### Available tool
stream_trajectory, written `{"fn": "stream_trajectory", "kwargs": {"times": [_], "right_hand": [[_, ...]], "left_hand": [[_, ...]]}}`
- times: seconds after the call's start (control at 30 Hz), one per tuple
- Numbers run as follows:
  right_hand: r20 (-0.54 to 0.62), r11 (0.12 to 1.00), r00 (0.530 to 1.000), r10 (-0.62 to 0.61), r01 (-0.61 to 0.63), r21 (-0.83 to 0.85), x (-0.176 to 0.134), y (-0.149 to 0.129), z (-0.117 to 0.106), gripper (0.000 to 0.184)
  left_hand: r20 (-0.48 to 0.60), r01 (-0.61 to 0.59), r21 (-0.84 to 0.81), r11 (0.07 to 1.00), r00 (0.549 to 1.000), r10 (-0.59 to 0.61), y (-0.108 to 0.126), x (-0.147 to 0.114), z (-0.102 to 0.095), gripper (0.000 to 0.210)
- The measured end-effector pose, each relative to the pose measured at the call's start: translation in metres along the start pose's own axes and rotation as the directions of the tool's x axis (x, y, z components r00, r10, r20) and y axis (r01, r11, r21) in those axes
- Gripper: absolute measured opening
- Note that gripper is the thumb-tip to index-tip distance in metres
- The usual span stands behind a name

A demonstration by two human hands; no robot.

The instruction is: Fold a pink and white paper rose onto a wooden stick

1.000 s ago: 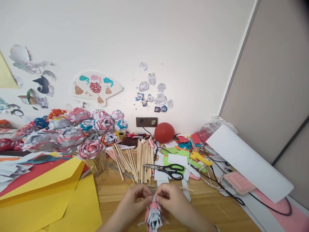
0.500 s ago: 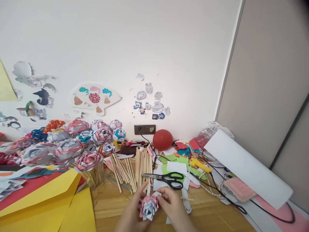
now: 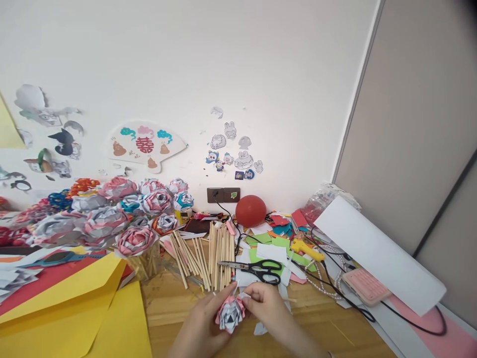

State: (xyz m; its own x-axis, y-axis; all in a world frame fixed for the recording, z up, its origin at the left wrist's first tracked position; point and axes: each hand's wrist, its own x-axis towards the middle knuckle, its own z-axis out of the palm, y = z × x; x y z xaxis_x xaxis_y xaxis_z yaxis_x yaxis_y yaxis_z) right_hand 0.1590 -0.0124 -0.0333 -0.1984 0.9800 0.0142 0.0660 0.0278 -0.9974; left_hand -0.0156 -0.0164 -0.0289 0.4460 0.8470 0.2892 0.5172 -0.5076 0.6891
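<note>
A small paper flower (image 3: 230,316) with pink and pale grey folded petals is between my two hands, low in the middle of the view. My left hand (image 3: 204,318) is wrapped round its left side, with the index finger reaching up behind it. At its upper right, my right hand (image 3: 265,307) pinches a pale paper petal between thumb and fingers. Just beyond the hands lie black-handled scissors (image 3: 267,271), their blades pointing left over a row of wooden sticks (image 3: 220,248). The flower's underside is hidden by my left hand.
Finished paper flowers (image 3: 137,240) crowd the left, behind yellow paper sheets (image 3: 119,323). A red balloon (image 3: 251,211) rests by the wall. To the right are coloured paper scraps (image 3: 272,251), a yellow glue gun (image 3: 307,249), black cables and a pink keyboard-like object (image 3: 365,286).
Both hands keep hold of the paper flower. My left index finger has shifted right behind it, and the flower is turned slightly. The whole view has moved a little.
</note>
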Motion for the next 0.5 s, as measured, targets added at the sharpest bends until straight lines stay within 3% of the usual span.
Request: {"fn": "stream_trajectory", "kwargs": {"times": [0.13, 0.23, 0.43, 0.5], "right_hand": [[-0.139, 0.956, 0.984, -0.112, 0.069, -0.284, 0.000, 0.010, 0.005, 0.017], [-0.144, 0.911, 0.972, -0.186, 0.116, -0.396, -0.004, 0.005, 0.007, 0.019], [-0.013, 0.980, 0.982, -0.190, 0.189, -0.067, -0.015, -0.011, 0.004, 0.046], [0.027, 0.979, 0.980, -0.199, 0.200, -0.032, -0.018, -0.006, 0.008, 0.051]], "left_hand": [[0.011, 0.005, 0.010, 1.000, 1.000, -0.005, -0.002, -0.003, 0.004, 0.062], [-0.008, -0.001, 0.044, 0.999, 1.000, 0.001, 0.001, -0.004, 0.004, 0.066], [-0.115, 0.029, 0.131, 0.991, 0.993, -0.013, -0.003, -0.003, 0.003, 0.071], [-0.156, 0.041, 0.105, 0.994, 0.987, -0.024, -0.008, -0.003, 0.005, 0.071]]}}
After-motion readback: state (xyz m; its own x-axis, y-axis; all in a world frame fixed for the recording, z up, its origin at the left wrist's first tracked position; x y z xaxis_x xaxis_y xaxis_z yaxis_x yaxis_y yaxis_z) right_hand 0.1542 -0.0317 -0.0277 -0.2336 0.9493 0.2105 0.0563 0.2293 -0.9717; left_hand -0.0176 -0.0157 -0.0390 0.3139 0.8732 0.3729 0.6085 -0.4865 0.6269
